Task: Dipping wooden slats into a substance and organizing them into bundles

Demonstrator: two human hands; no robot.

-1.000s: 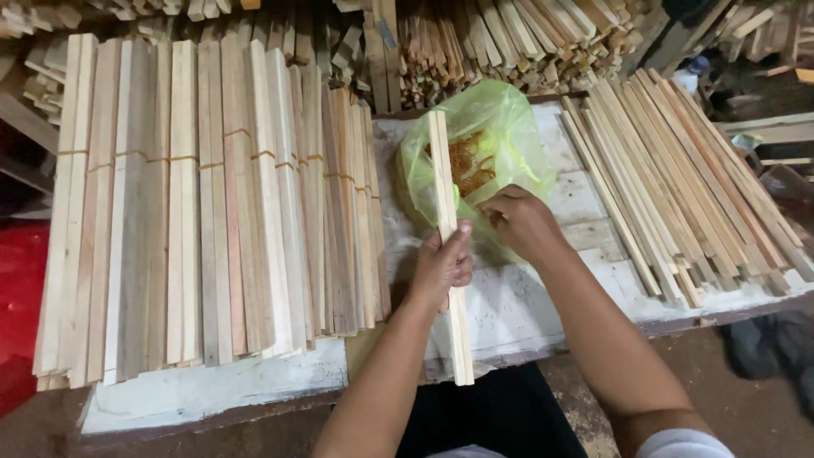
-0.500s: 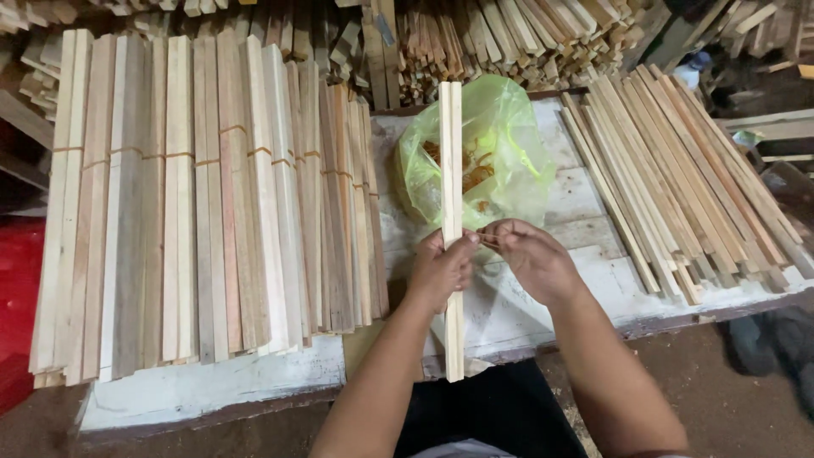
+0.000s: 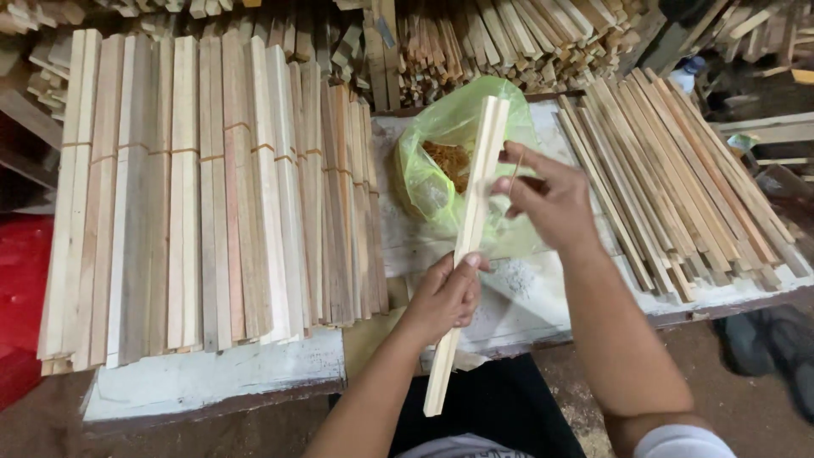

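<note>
My left hand grips a pair of thin pale wooden slats held together, pointing away from me over the table. My right hand is beside the upper part of the slats, its fingers pinching a thin rubber band stretched toward them. Behind the slats lies an open green plastic bag holding a heap of brownish rubber bands.
Banded bundles of wooden slats lie side by side at left on the white table. Loose slats are piled at right. More wood is stacked at the back. A red object sits far left.
My right hand came out of the green bag and rose beside the slats with a rubber band. The slats tilted from upright to leaning right, and my left hand slid lower on them.
</note>
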